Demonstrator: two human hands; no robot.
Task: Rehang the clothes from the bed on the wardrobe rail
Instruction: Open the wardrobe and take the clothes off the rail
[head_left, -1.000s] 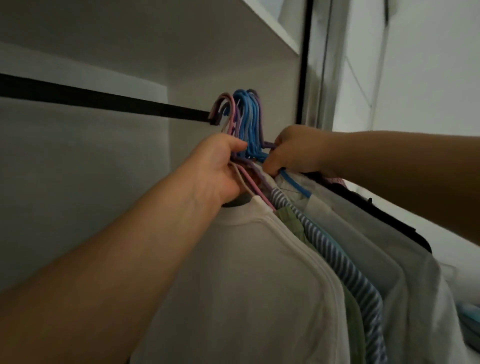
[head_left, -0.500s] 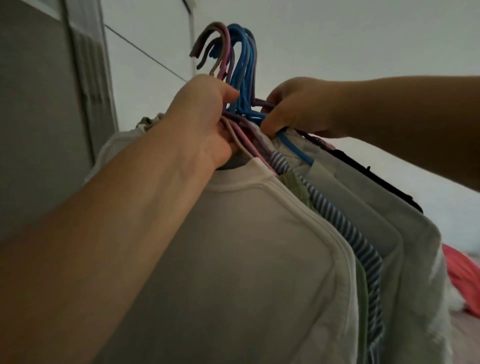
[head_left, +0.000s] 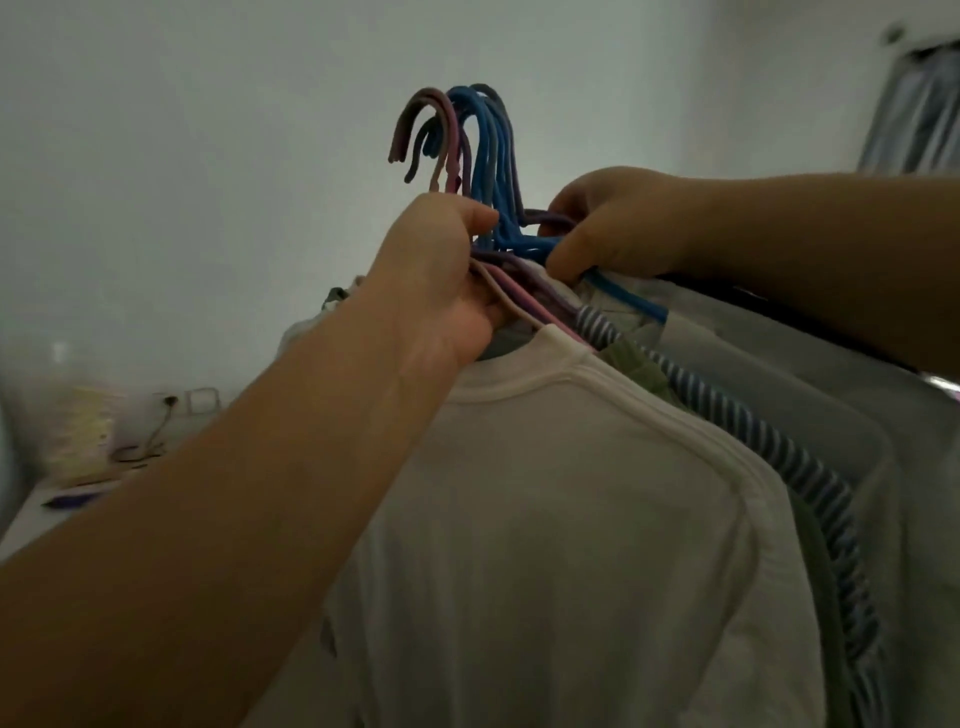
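A bundle of several hangers (head_left: 470, 150), pink, purple and blue, is held up in the air with the hooks pointing up and free. My left hand (head_left: 441, 280) grips the hanger necks from the left. My right hand (head_left: 618, 223) grips the same bundle from the right. Clothes hang from them: a cream T-shirt (head_left: 571, 519) nearest me, then an olive garment (head_left: 639, 369), a blue-white striped shirt (head_left: 769, 447) and pale grey shirts (head_left: 810, 395). The wardrobe rail is out of view.
A plain white wall (head_left: 208, 156) fills the background. At the lower left is a white surface (head_left: 57, 499) with a wall socket (head_left: 187, 400), a cable and small items. A curtain (head_left: 919, 114) shows at the top right.
The view has swung away from the wardrobe: its black rail and shelf have left the frame and a bare wall is behind. Both hands still hold the hanger bundle, hooks off the rail.
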